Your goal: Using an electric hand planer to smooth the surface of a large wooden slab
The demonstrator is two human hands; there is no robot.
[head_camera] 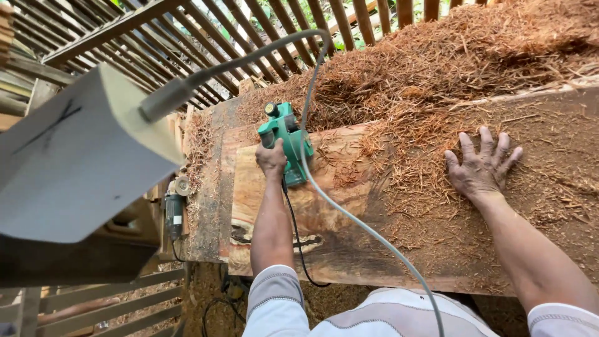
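Two hands working on one wide wooden slab (349, 243), taken as the reference here. Nearest the body, a black cord (298, 243) is trailing over the slab's near edge and up to the tool, while a grey cable (349, 215) is crossing the slab diagonally, ending at a grey plug-like end (163, 100) beyond the slab's left end.

Left hand (271, 159) is closing around the rear handle of a green electric planer (284, 140), which is sitting on the slab's left portion, nose pointing away from the body. Fingers are wrapping the grip, probably to steer and press the sole flat on the wood.

Right hand (482, 165) is lying flat on the slab's right portion, fingers spreading wide, palm down, gripping nothing. Likely bracing the body or pinning the slab against the push.

Reddish wood shavings (437, 68) are piling thick along the slab's far side, thinner around the right hand. An angle grinder (176, 209) is resting off the slab's left end, out of the way. Slatted wooden railing (206, 37) is running behind the shavings, greenery beyond it.
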